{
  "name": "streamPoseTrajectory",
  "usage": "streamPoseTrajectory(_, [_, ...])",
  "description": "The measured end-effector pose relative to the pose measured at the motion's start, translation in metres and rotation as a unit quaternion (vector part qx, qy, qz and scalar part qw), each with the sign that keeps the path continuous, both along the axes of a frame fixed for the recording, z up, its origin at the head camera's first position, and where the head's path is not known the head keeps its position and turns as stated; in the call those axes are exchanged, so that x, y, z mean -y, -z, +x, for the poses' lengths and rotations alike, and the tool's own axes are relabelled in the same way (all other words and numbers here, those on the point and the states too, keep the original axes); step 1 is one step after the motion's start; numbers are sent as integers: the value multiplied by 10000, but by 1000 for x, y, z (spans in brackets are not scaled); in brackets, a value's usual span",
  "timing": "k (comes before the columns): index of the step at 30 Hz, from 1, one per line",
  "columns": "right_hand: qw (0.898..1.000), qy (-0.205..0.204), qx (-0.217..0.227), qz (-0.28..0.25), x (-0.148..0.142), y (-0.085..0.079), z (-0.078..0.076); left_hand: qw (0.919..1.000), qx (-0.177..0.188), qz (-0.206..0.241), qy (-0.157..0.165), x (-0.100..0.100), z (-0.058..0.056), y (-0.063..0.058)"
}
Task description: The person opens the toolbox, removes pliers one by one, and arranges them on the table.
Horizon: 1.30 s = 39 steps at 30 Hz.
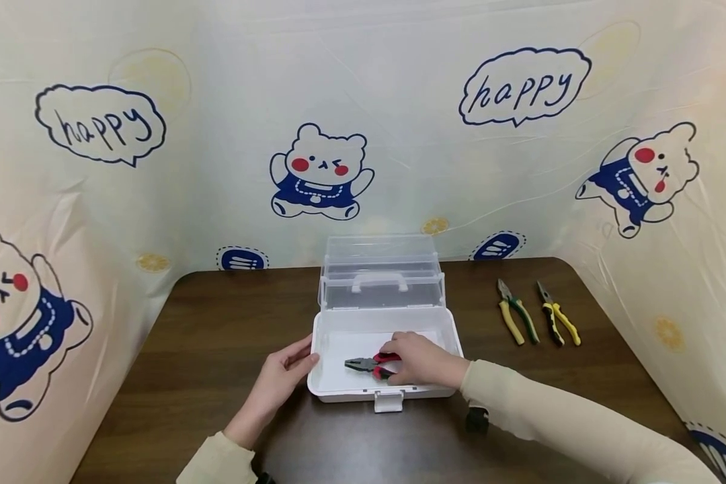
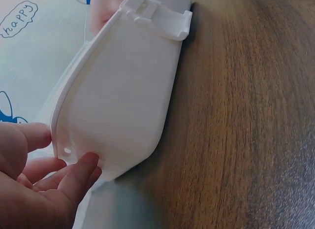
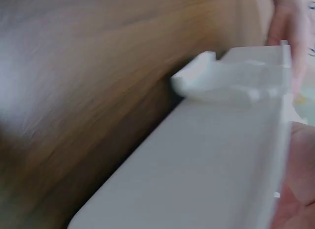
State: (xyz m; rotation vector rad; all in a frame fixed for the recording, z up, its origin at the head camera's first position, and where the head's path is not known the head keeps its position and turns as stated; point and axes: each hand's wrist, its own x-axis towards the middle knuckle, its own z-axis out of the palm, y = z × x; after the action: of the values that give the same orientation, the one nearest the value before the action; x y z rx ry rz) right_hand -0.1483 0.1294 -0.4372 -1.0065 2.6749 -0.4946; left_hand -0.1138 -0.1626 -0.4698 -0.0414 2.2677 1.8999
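A white plastic toolbox (image 1: 346,395) stands on the table with its clear lid (image 1: 380,250) swung up at the back. Inside it, combination pliers (image 1: 363,364) with red and black handles lie with their head pointing left. My right hand (image 1: 426,359) reaches over the front rim and holds these pliers by the handles. At the box's left end, my left hand (image 1: 283,378) grips the wall, its thumb at the rim and its fingers curled against the outside, as the left wrist view shows. In the right wrist view the front wall (image 3: 197,160) hides the pliers.
Green and cream-handled pliers (image 1: 517,312) and yellow and black long-nose pliers (image 1: 558,314) lie on the brown table (image 1: 236,316) right of the box. A front latch (image 1: 389,402) hangs down. A printed curtain (image 1: 411,168) surrounds the table's back and sides.
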Motion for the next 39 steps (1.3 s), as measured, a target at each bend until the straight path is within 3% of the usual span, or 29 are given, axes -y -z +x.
streamPoseTrajectory(4, [9976,197,579,-338,1,-9,2,10000,2,33,-12,0,0,0])
streamPoseTrajectory(7, [9956,330,729,-487,0,-14,5,10000,32,63,-7,-1,0,0])
streamPoseTrajectory(14, [9951,350,463,-797,-9,-26,13,10000,4,-25,41,-2,0,-2])
streamPoseTrajectory(21, [9957,184,-400,-813,-18,-39,19,10000,41,-65,-18,-2,1,-3])
streamPoseTrajectory(25, [9952,256,-593,-741,-27,-46,20,10000,38,-74,6,-2,1,-3])
streamPoseTrajectory(32, [9936,607,-812,-501,-46,-57,20,9999,57,-90,6,0,-1,-3])
streamPoseTrajectory(39, [9893,1205,-742,-356,-74,-68,22,10000,80,-27,11,1,-1,0])
